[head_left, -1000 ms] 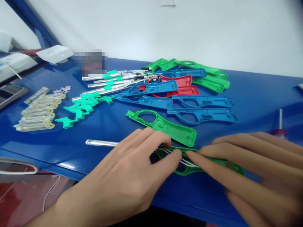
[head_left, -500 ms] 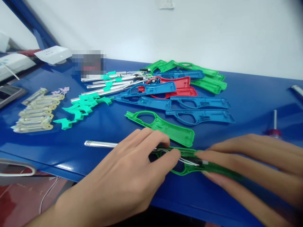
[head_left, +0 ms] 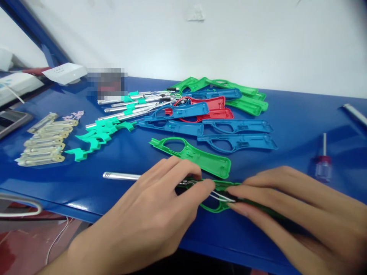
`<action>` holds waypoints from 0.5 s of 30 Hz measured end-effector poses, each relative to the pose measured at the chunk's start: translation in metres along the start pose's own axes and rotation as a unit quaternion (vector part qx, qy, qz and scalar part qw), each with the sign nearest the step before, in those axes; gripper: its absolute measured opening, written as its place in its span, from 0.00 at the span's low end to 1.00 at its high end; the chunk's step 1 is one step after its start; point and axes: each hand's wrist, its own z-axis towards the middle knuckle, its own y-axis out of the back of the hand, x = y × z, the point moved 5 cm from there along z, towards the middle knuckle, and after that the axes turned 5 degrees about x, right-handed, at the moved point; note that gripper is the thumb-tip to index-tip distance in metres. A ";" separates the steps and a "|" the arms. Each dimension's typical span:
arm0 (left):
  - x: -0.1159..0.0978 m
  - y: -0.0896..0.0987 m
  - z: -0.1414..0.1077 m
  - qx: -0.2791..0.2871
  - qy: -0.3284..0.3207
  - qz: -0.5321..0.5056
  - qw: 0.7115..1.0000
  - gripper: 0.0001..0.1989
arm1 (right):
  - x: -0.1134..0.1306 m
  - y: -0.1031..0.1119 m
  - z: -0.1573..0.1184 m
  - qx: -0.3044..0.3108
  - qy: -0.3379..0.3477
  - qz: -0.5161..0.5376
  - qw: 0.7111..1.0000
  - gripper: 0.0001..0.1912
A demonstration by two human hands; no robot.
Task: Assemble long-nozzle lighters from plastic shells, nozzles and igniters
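My left hand (head_left: 160,202) is closed around a green shell half (head_left: 213,206) and the silver metal tube (head_left: 122,176) that sticks out to its left. White wires (head_left: 220,196) run along the shell between my hands. The fingertips of my right hand (head_left: 281,198) pinch the black part at the wires' right end, inside the shell; its rear is partly hidden under my right fingers. Just behind my hands, another green shell half (head_left: 200,158) lies open side up on the blue table (head_left: 298,133).
Blue shells (head_left: 241,142), red shells (head_left: 219,114) and more green ones lie behind. Left of them are silver tubes with wires, turquoise pieces (head_left: 94,144) and yellowish translucent parts (head_left: 43,149). A screwdriver (head_left: 323,168) stands out at the right; a phone-like device (head_left: 13,120) lies far left.
The view has shifted slightly. My right fingers have moved a little left and now cover the black part more. My left hand keeps its hold.
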 end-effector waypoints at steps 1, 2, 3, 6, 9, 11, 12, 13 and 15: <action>0.000 0.000 0.000 -0.001 0.000 0.000 1.000 0.16 | 0.001 0.000 0.001 -0.004 0.000 0.002 1.000 0.09; 0.000 0.000 0.000 -0.002 0.001 0.000 1.000 0.16 | 0.002 -0.001 0.003 -0.007 -0.002 0.006 1.000 0.09; 0.000 0.000 -0.001 -0.003 0.001 0.002 1.000 0.16 | 0.004 -0.001 0.004 -0.011 -0.004 0.008 1.000 0.09; 0.000 0.000 -0.002 -0.005 0.001 0.011 1.000 0.18 | 0.008 -0.001 0.006 -0.015 -0.007 0.016 1.000 0.09; 0.000 0.000 -0.002 -0.008 0.003 0.013 1.000 0.18 | 0.010 -0.002 0.007 -0.031 -0.024 0.021 0.999 0.07; 0.000 0.000 -0.001 -0.009 0.003 0.010 1.000 0.17 | 0.009 -0.003 0.006 -0.038 -0.043 0.023 0.998 0.06; 0.000 0.000 -0.001 -0.009 0.002 0.008 1.000 0.16 | 0.008 -0.004 0.005 -0.036 -0.049 0.023 0.998 0.06; 0.000 0.000 0.000 -0.010 0.002 0.007 1.000 0.16 | 0.008 -0.005 0.004 -0.035 -0.055 0.023 0.998 0.06; 0.000 0.000 0.000 -0.012 0.000 0.006 1.000 0.16 | 0.006 -0.006 0.003 -0.031 -0.059 0.019 0.998 0.06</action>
